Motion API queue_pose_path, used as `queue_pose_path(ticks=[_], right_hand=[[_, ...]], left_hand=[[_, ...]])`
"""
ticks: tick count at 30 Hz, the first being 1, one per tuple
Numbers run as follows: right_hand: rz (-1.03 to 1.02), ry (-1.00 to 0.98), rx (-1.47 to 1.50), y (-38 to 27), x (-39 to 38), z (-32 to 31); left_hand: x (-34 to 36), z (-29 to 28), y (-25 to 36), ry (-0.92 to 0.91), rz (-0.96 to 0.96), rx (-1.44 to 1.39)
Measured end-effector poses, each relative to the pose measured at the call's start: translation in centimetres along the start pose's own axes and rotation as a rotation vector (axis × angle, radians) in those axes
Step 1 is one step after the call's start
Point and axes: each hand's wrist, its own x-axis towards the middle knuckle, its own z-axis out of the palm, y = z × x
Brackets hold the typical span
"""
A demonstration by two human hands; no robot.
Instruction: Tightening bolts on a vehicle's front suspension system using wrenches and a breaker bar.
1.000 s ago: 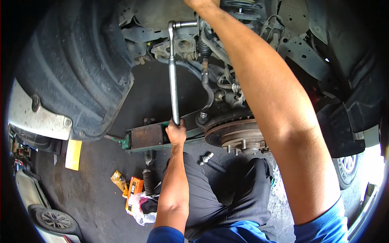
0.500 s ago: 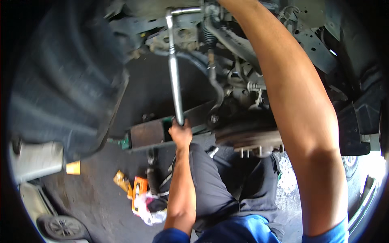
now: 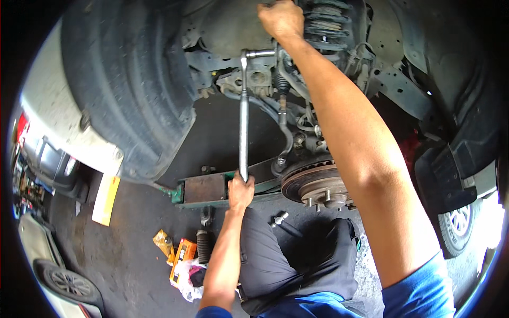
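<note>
The left hand [image 3: 241,192] wraps tightly round the lower end of a long-handled socket wrench [image 3: 244,122], a grip that probably gives leverage. The wrench's extension [image 3: 261,53] points sideways toward the suspension. Past the studded brake disc [image 3: 305,185], the right hand [image 3: 282,21] is curled near the coil spring [image 3: 326,24], perhaps bracing; I cannot tell whether it holds anything. Lower, a green trolley jack [image 3: 204,190] lies behind the wrench, and an orange box [image 3: 182,257] rests on the floor [image 3: 132,254].
</note>
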Motion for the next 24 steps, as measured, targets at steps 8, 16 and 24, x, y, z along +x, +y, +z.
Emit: queue_pose_path(ticks=[8,16,24], right_hand=[[-0.094,-0.034,-0.167,2.3,1.8,1.7],[-0.112,0.024,-0.086,2.6,2.4,2.2],[-0.084,0.134,0.004,3.1,1.9,2.0]], left_hand=[[-2.7,-18.8,15.6,-0.575,-0.331,-0.726],[-3.5,-10.7,6.2,-0.205,0.063,-0.025],[-2.6,-9.9,6.9,-0.286,-0.021,-0.115]])
